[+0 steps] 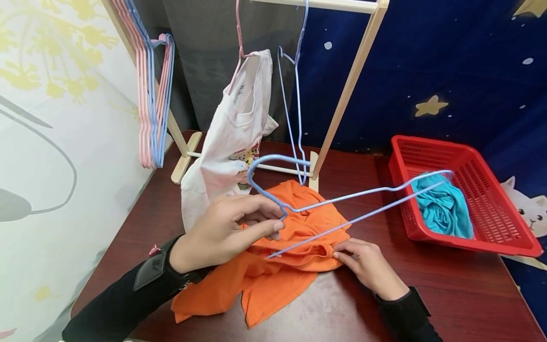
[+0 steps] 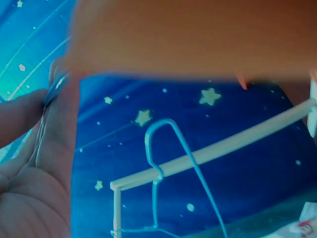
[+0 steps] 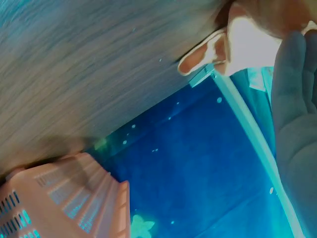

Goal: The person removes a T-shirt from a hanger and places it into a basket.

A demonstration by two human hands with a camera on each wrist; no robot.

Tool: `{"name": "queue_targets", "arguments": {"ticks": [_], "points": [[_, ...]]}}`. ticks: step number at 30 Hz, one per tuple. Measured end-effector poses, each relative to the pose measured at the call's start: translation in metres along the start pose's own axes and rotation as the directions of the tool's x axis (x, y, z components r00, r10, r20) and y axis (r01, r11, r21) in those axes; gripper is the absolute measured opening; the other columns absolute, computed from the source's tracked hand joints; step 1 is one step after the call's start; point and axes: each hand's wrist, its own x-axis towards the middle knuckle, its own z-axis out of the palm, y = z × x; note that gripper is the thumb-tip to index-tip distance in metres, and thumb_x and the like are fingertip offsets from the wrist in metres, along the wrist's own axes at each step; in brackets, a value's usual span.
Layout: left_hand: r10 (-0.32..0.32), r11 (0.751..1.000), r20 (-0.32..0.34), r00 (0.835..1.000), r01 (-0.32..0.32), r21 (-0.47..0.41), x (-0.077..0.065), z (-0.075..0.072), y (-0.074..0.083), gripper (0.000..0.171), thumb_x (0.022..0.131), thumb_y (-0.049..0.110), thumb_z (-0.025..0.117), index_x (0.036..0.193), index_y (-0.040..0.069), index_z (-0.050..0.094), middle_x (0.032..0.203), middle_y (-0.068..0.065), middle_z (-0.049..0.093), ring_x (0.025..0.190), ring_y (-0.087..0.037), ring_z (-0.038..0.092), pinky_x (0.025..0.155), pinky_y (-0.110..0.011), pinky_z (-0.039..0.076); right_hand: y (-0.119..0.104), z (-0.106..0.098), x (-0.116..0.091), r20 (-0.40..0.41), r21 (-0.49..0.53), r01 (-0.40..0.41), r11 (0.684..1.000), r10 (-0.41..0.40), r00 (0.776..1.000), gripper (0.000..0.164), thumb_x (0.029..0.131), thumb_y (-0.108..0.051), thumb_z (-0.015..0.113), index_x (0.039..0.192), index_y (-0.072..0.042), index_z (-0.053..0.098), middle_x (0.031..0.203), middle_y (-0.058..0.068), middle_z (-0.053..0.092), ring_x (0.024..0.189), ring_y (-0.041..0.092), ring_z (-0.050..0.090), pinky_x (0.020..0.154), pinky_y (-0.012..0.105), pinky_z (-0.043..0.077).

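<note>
My left hand pinches a blue clothes hanger near the base of its hook, in the head view. The hanger's long body slants to the right above an orange shirt that lies bunched on the table. At the shirt's right side, my right hand pinches the edge of the orange cloth by its neck opening. One lower end of the hanger overlaps the shirt's opening in this view. In the left wrist view, part of the left hand shows up close.
A wooden rack stands behind, bearing a white shirt on a pink hanger and a bare blue hanger. Several pink and blue hangers hang at left. A red basket at right holds a teal cloth.
</note>
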Motion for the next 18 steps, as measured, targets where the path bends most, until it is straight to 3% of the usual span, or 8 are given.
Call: {"name": "queue_targets", "arguments": {"ticks": [6, 10, 12, 16, 18], "points": [[0.096, 0.985, -0.115, 0.989, -0.111, -0.133, 0.021, 0.001, 0.026, 0.016, 0.076, -0.015, 0.061, 0.089, -0.006, 0.06, 0.074, -0.011, 0.065, 0.069, -0.013, 0.065, 0.057, -0.025, 0.054, -0.003, 0.008, 0.0, 0.03, 0.006, 0.028, 1.0, -0.028, 0.999, 0.019, 0.077, -0.012, 0.072, 0.087, -0.028, 0.066, 0.083, -0.017, 0.06, 0.077, -0.003, 0.056, 0.067, 0.008, 0.042], [0.151, 0.964, -0.247, 0.957, -0.198, -0.179, 0.03, -0.003, 0.035, 0.013, 0.076, -0.017, 0.061, 0.088, -0.013, 0.057, 0.074, -0.017, 0.064, 0.068, -0.019, 0.065, 0.054, -0.029, 0.054, -0.002, 0.01, -0.001, 0.059, -0.026, 0.015, 1.0, -0.014, 0.998, 0.022, 0.076, -0.012, 0.073, 0.086, -0.03, 0.065, 0.083, -0.019, 0.059, 0.079, -0.004, 0.055, 0.069, 0.008, 0.043], [0.184, 0.944, -0.324, 0.928, -0.258, -0.204, 0.035, -0.007, 0.038, 0.013, 0.077, -0.016, 0.06, 0.089, -0.017, 0.056, 0.077, -0.021, 0.064, 0.068, -0.023, 0.066, 0.056, -0.033, 0.055, -0.002, 0.011, -0.001, 0.085, -0.048, 0.014, 0.999, -0.009, 0.996, 0.023, 0.076, -0.012, 0.073, 0.086, -0.03, 0.065, 0.084, -0.021, 0.058, 0.08, -0.005, 0.054, 0.07, 0.01, 0.044], [0.22, 0.909, -0.485, 0.846, -0.358, -0.213, 0.05, -0.017, 0.046, 0.014, 0.077, -0.017, 0.059, 0.089, -0.021, 0.053, 0.078, -0.027, 0.062, 0.066, -0.031, 0.066, 0.056, -0.04, 0.055, -0.001, 0.014, -0.002, 0.131, -0.062, 0.0, 0.998, 0.009, 0.991, 0.022, 0.076, -0.012, 0.073, 0.085, -0.031, 0.064, 0.083, -0.021, 0.057, 0.079, -0.005, 0.053, 0.069, 0.017, 0.048], [0.224, 0.897, -0.534, 0.815, -0.387, -0.215, 0.058, -0.023, 0.051, 0.015, 0.076, -0.019, 0.058, 0.089, -0.023, 0.05, 0.078, -0.031, 0.061, 0.064, -0.034, 0.064, 0.057, -0.043, 0.054, -0.001, 0.016, -0.003, 0.15, -0.059, -0.019, 0.998, 0.027, 0.988, 0.02, 0.077, -0.014, 0.072, 0.085, -0.031, 0.064, 0.083, -0.021, 0.057, 0.078, -0.005, 0.053, 0.068, 0.02, 0.049]]}}
